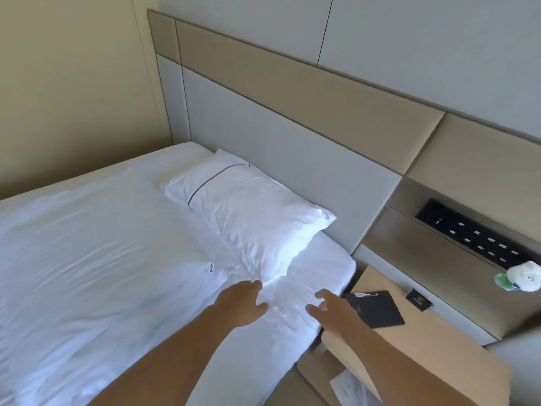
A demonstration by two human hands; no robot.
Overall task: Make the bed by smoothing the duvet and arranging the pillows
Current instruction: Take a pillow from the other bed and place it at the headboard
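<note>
1. Beige walls and a padded headboard [278,136] stand behind a white bed, with a bedside table [424,356] at its right.
2. One white pillow [243,209] lies flat along the headboard. The duvet [87,259] covers the mattress and is lightly creased.
3. The left hand [243,303] and right hand [330,312] reach just short of the pillow's near end, fingers loosely spread, gripping nothing.
4. The step in hand is likely arranging the pillow. The next move calls for taking its near corners and squaring it.

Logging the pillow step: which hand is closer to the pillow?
The left hand, fingertips by the near corner of the pillow; the right hand is farther, at the bed edge.
</note>
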